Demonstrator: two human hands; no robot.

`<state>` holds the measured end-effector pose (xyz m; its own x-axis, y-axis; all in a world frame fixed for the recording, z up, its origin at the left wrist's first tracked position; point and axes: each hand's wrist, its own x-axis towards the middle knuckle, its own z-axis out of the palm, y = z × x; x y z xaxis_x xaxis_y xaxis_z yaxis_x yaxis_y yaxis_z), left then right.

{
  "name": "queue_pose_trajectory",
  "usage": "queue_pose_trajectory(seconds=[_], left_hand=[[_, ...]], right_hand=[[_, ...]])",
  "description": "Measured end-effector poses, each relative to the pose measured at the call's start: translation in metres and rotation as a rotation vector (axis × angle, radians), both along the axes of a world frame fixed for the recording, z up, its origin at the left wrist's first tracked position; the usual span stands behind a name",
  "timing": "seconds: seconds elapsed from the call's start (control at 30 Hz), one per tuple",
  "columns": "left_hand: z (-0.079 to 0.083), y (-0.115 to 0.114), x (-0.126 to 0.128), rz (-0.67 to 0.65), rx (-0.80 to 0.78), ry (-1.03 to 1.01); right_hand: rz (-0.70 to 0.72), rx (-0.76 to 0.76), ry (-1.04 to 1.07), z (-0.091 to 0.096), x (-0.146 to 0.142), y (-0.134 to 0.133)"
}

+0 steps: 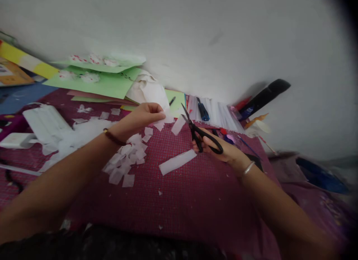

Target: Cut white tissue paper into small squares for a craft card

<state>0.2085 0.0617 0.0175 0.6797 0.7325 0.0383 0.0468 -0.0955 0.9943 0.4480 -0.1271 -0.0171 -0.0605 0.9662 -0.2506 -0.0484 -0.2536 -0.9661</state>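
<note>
Between the thumb and fingers of my left hand (pixel 149 114) is a small piece of thin white paper (pixel 159 125), pinched by its upper part. My right hand (pixel 216 146) is closed around the black handles of a pair of scissors (pixel 192 126). Their blades are parted and point up and left, apart from the paper. A white strip (pixel 178 162) lies on the cloth below the scissors, and a shorter strip (pixel 178 125) is just left of the blades. Cut white squares (pixel 127 155) form a loose pile below my left wrist.
Green sheets (pixel 103 81) bearing white tufts lie at the back left against the wall. A white power strip (pixel 46 122) and charger (pixel 16 140) sit at left. A blue-black cutter (pixel 203 110) rests on white strips at the back. A patterned maroon cloth (pixel 190 200) covers the table.
</note>
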Motion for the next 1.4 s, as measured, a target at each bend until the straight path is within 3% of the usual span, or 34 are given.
queue_pose_trajectory(seconds=[0.13,0.23,0.33,0.43,0.5,0.57,0.67,0.77,0.9,1.07,1.23,1.33,1.4], left_hand=[[0.016,0.000,-0.038,0.197,-0.149,-0.178],[0.010,-0.004,-0.060,0.242,-0.272,-0.200],[-0.004,-0.008,-0.074,0.174,-0.397,-0.090],[-0.018,-0.009,-0.079,0.150,-0.420,-0.001],[-0.023,-0.008,-0.078,0.149,-0.345,0.102],[-0.025,-0.006,-0.075,0.123,-0.166,0.250],[-0.025,-0.005,-0.069,0.038,0.154,0.468],[-0.027,-0.003,-0.062,-0.036,0.284,0.592],[-0.035,-0.003,-0.059,-0.076,0.272,0.591],[-0.032,-0.013,-0.060,-0.137,0.262,0.587],[-0.012,-0.018,-0.081,-0.112,0.267,0.606],[-0.003,-0.014,-0.102,-0.016,0.216,0.529],[0.000,-0.012,-0.112,0.107,0.099,0.366]], right_hand=[[0.036,0.072,-0.378,0.002,0.009,0.007],[0.128,0.149,-0.666,0.018,0.010,0.012],[0.225,0.159,-0.671,0.036,0.005,0.013],[0.276,0.156,-0.581,0.046,-0.003,0.010],[0.273,0.146,-0.552,0.047,-0.005,0.007],[0.226,0.128,-0.593,0.043,0.001,0.003],[0.111,0.041,-0.865,0.032,0.022,-0.007],[0.027,-0.062,-1.098,0.023,0.035,-0.016],[0.062,0.000,-0.697,0.025,0.009,-0.008],[0.175,0.047,-0.409,0.018,-0.039,0.035],[0.253,0.029,-0.552,-0.006,-0.038,0.055],[0.269,0.057,-0.627,-0.015,-0.031,0.052],[0.251,0.071,-0.634,-0.014,-0.029,0.049]])
